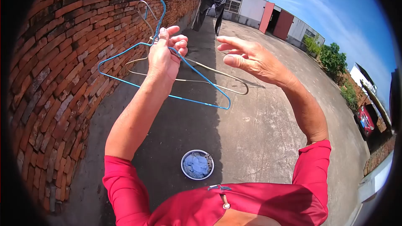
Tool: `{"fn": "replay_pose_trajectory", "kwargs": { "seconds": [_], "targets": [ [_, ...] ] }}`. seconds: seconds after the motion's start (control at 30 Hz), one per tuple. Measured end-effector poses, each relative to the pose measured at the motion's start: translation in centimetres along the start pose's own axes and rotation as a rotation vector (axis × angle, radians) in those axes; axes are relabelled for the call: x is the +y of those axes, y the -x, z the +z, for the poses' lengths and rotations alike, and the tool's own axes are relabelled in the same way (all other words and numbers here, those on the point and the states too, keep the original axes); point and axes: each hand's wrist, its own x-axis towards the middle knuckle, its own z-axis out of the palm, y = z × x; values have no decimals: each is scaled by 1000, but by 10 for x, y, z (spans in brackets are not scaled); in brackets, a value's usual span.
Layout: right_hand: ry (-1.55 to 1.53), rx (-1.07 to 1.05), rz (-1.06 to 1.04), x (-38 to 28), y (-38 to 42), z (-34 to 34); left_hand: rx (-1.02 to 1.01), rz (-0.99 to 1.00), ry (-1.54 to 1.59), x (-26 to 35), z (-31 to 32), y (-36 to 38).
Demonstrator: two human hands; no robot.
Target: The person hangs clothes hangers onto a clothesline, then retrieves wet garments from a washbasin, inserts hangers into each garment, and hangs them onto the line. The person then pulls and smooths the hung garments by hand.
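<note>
My left hand (166, 56) is closed around two clothes hangers just below their hooks, held up in front of me. One is a blue hanger (197, 101); behind it hangs a beige hanger (209, 69). Both are bare, with hooks pointing up. To the right, my right hand (253, 58) is raised in the air with fingers stretched out and apart from the thumb, touching nothing. On the ground below stands a white basin (183, 171) with crumpled light-blue cloth (195, 165) in it.
A red brick wall (63, 71) runs along the left. Dark trousers (214, 2) hang farther ahead. Concrete ground (268, 142) stretches to a white building (251, 4) with a reddish door (284, 25). Green bushes (333, 56) and a red vehicle (366, 121) are at the right.
</note>
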Motion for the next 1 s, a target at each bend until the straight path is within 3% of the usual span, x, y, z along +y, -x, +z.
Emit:
{"fn": "replay_pose_trajectory", "kwargs": {
  "seconds": [0.03,0.13,0.27,0.37,0.4,0.5,0.6,0.7,0.77,0.83,0.9,1.0],
  "targets": [
    [77,-51,27,5,16,23,6,-9,10,-6,9,-2],
    [-303,-68,362,28,47,46,-90,-65,-93,-29,22,5],
    [-586,69,399,24,85,61,-188,-211,-38,-55,39,26],
    [-615,19,493,37,108,65,-259,-234,-38,-77,48,33],
    [-616,101,423,44,111,70,-237,-285,-72,-84,50,35],
    [-682,173,559,60,129,60,-165,-561,-324,-105,45,51],
    [-545,235,543,95,158,53,-363,-831,-296,-105,37,73],
    [-438,273,519,155,195,54,-762,-1035,-661,-98,19,63],
    [-394,293,546,174,219,47,-621,-898,-1236,-98,9,67],
    [-469,335,579,187,243,46,-478,-782,-1243,-87,-3,67],
    [-466,375,598,196,261,45,-286,-794,-927,-71,-7,70],
    [-412,401,595,190,274,41,-153,-678,-975,-59,-5,71]
  ]
}}
